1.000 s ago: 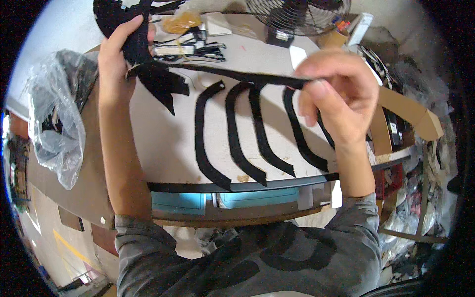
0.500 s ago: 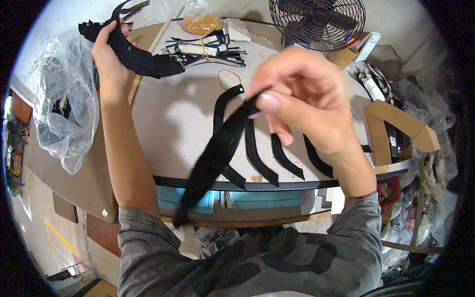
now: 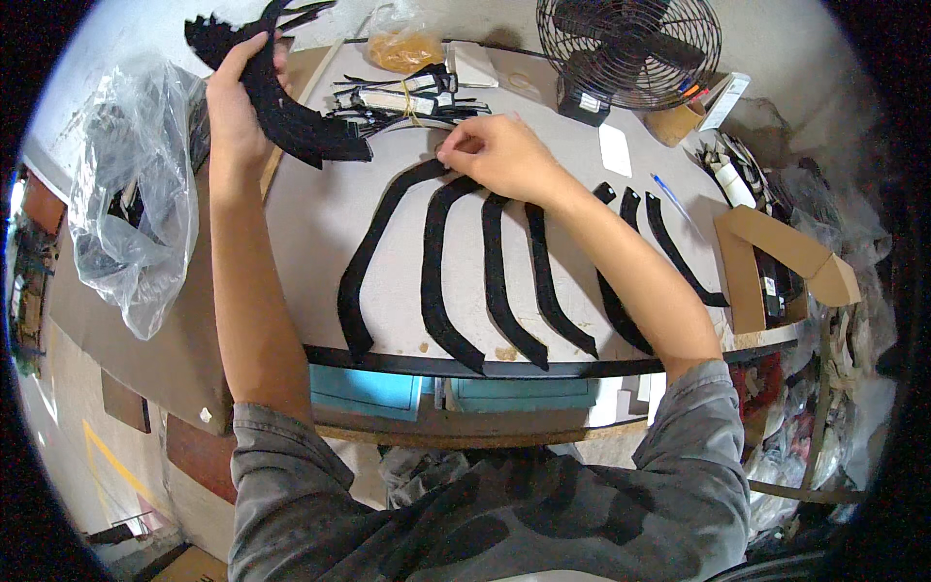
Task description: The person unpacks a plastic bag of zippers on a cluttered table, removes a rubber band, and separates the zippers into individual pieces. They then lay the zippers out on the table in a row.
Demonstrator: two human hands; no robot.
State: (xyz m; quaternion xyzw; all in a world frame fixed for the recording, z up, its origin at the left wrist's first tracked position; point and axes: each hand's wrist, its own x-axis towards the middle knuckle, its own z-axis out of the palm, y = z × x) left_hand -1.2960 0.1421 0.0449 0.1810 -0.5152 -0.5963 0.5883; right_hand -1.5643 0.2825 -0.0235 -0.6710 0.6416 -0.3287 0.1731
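Note:
At the upper left my left hand is closed round a thick stack of curved black fabric strips, held above the table. My right hand pinches the upper end of a single black fabric strip, whose length lies along the table at the left of a row. Beside it lie more curved strips, among them one strip directly to its right and another strip further along. Part of the row passes beneath my right forearm. Some strips show a small white mark at the top end.
Behind the row lies a banded bundle of black-and-white strips, near a bag of rubber bands. A black fan stands at the back. To the right are a pen and an open cardboard box; a clear plastic bag hangs left.
My right hand has moved left and away from me, laying the strip it held in the air down at the row's left end. The left hand with the stack has shifted slightly right.

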